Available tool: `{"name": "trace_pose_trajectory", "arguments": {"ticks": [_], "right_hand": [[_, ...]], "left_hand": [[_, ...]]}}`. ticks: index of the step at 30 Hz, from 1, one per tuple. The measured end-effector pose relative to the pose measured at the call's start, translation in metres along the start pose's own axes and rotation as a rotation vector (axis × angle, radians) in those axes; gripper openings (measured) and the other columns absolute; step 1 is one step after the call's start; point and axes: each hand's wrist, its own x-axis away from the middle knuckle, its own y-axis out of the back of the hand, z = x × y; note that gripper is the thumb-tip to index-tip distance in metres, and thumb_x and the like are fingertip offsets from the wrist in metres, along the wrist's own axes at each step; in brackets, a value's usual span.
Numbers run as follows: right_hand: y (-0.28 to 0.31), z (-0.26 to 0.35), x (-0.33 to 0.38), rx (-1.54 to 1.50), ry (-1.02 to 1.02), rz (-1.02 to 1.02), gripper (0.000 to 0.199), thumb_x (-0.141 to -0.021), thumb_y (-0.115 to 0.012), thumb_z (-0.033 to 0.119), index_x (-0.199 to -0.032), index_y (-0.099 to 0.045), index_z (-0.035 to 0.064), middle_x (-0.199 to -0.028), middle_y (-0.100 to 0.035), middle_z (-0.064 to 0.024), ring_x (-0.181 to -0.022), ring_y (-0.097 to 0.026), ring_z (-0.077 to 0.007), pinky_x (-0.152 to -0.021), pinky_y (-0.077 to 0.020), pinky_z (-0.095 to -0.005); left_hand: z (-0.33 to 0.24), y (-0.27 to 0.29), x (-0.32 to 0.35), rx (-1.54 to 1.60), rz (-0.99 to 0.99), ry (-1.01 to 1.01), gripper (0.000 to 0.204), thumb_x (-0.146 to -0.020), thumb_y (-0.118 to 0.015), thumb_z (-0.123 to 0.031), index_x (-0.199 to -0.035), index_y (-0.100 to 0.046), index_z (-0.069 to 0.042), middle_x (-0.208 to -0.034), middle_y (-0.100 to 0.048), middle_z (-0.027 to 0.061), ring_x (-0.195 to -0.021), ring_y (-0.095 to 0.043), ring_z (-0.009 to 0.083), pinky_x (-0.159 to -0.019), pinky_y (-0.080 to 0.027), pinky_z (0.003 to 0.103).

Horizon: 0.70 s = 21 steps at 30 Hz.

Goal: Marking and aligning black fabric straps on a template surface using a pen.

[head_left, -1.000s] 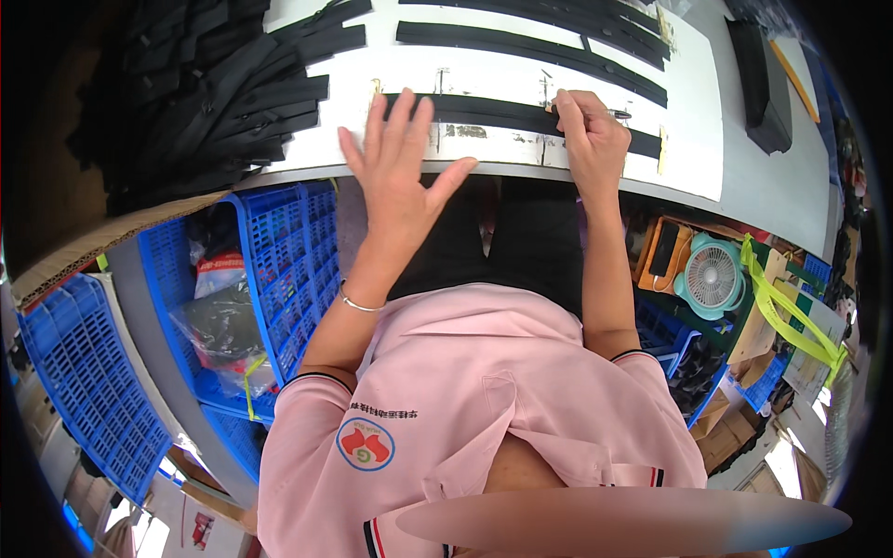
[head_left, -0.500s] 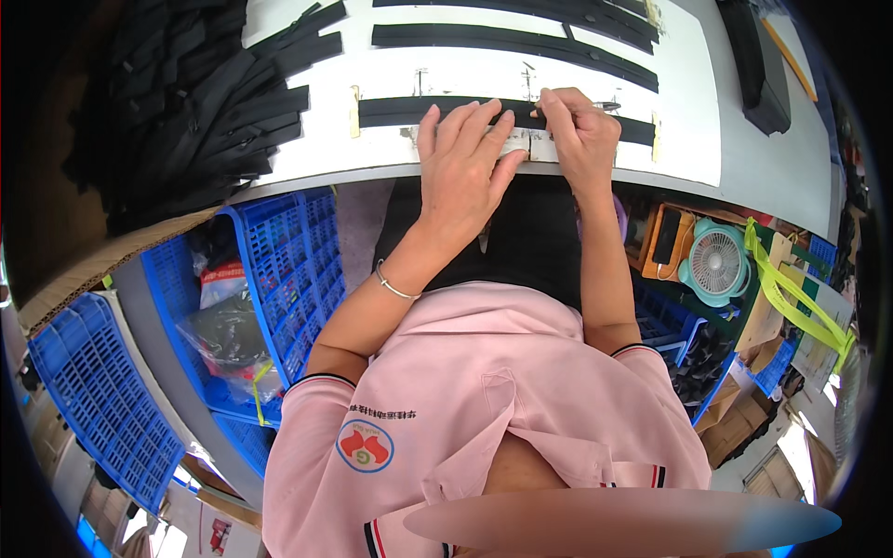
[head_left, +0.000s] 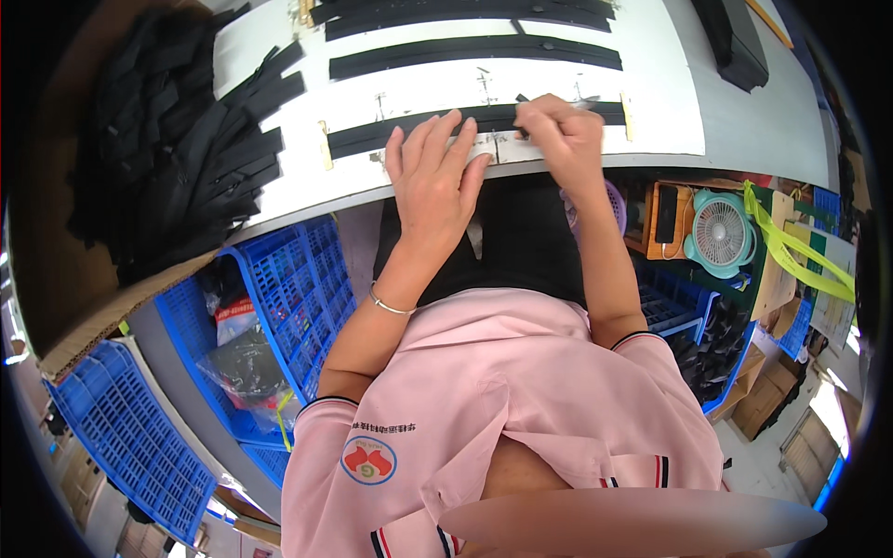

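The left hand (head_left: 433,177) lies flat, fingers spread, pressing the long black fabric strip (head_left: 400,135) onto the white counter (head_left: 744,121). The right hand (head_left: 558,135) pinches its right part, fingers closed. Judged mid-alignment; next likely needs steady pressing.

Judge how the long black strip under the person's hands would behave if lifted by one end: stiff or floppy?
Probably floppy: the black strip looks thin and lies flat on the white board, pressed by the left hand. Likely light too; similar strips in the pile drape limply.
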Motion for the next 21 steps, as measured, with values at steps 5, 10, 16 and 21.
{"name": "trace_pose_trajectory", "arguments": {"ticks": [5,10,16,21], "right_hand": [[0.056,-0.009,-0.004,-0.003,-0.234,-0.257,0.021,-0.101,-0.066,0.016,-0.091,-0.075,-0.0008,-0.075,-0.067,-0.0013,-0.068,-0.057,-0.0054,-0.061,-0.0438,-0.0224],[0.075,-0.038,0.001,0.064,-0.234,-0.144,0.025,-0.103,-0.066,0.022,-0.095,-0.074,0.0000,-0.075,-0.064,0.0000,-0.069,-0.054,-0.0057,-0.062,-0.0426,-0.0229],[0.074,-0.050,0.003,0.018,-0.189,-0.161,0.022,-0.105,-0.063,0.019,-0.098,-0.074,0.0011,-0.081,-0.067,-0.0002,-0.073,-0.055,-0.0055,-0.064,-0.0434,-0.0232],[0.070,-0.050,0.001,0.004,-0.162,-0.161,0.021,-0.102,-0.068,0.019,-0.097,-0.075,-0.0004,-0.074,-0.067,-0.0008,-0.064,-0.054,-0.0063,-0.060,-0.0444,-0.0230]], "left_hand": [[-0.001,0.001,0.001,0.003,-0.005,-0.027,0.038,-0.090,-0.078,-0.022,-0.126,-0.074,-0.010,-0.134,-0.066,0.0063,-0.127,-0.056,0.0276,-0.118,-0.030,0.051],[-0.003,0.003,-0.002,-0.016,0.031,-0.014,0.037,-0.091,-0.078,-0.022,-0.126,-0.074,-0.010,-0.134,-0.066,0.0068,-0.127,-0.056,0.0276,-0.118,-0.030,0.052],[-0.014,-0.004,-0.013,0.040,0.001,-0.035,0.035,-0.088,-0.079,-0.018,-0.120,-0.073,-0.006,-0.128,-0.066,0.0076,-0.124,-0.057,0.0281,-0.115,-0.033,0.052],[-0.051,-0.037,-0.046,0.181,-0.001,-0.149,0.028,-0.087,-0.079,-0.014,-0.113,-0.076,-0.007,-0.118,-0.070,0.0065,-0.114,-0.062,0.0282,-0.111,-0.039,0.048]]}}
